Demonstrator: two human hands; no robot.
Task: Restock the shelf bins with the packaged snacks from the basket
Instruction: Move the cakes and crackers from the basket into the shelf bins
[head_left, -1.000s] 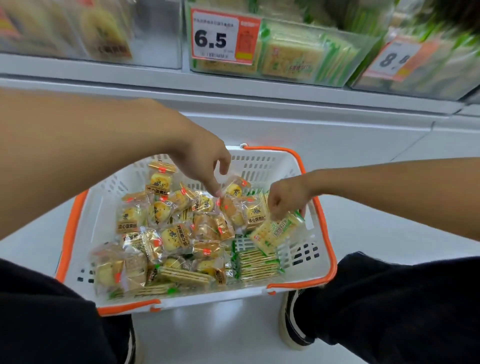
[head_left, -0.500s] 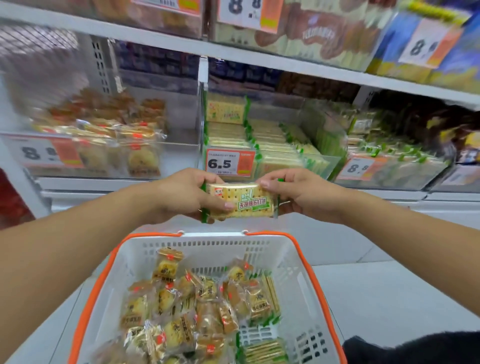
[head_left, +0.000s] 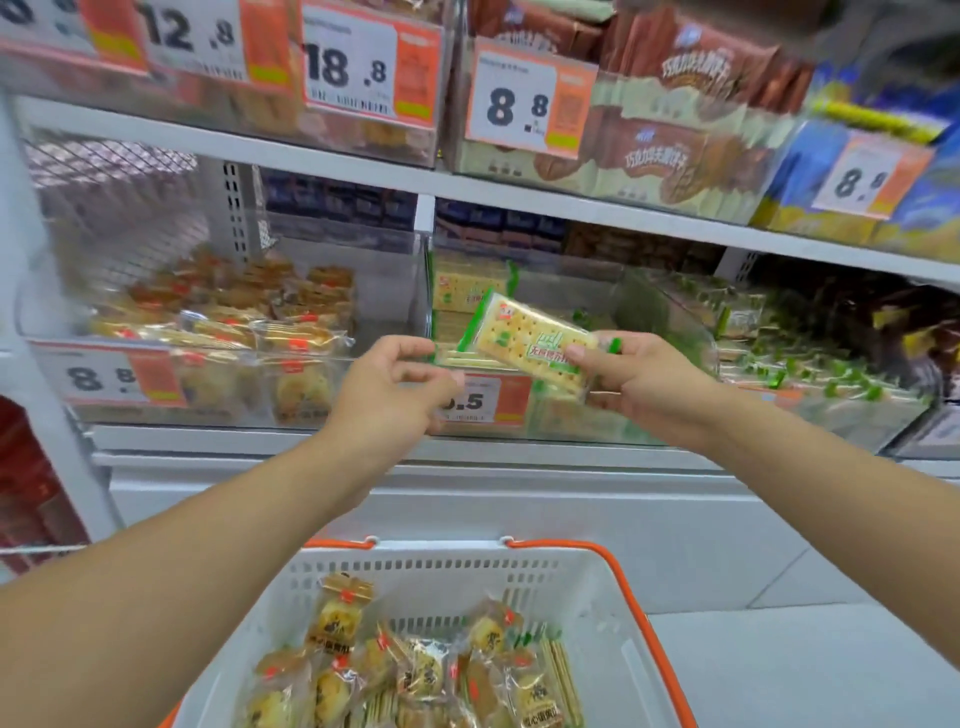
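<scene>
Green-edged clear-wrapped cracker packet (head_left: 524, 339) pinched in right hand (head_left: 641, 383) — left hand (head_left: 387, 387) loosely curled, holding nothing.
Could snag on clear plastic bin (head_left: 675, 322) wall — 1-handed end grip, packet tilted.

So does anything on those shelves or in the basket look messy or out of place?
Nothing stands out. The cracker pack sits tilted only because the right hand is holding it up to its bin. The basket snacks lie jumbled, as loose stock would.
</scene>
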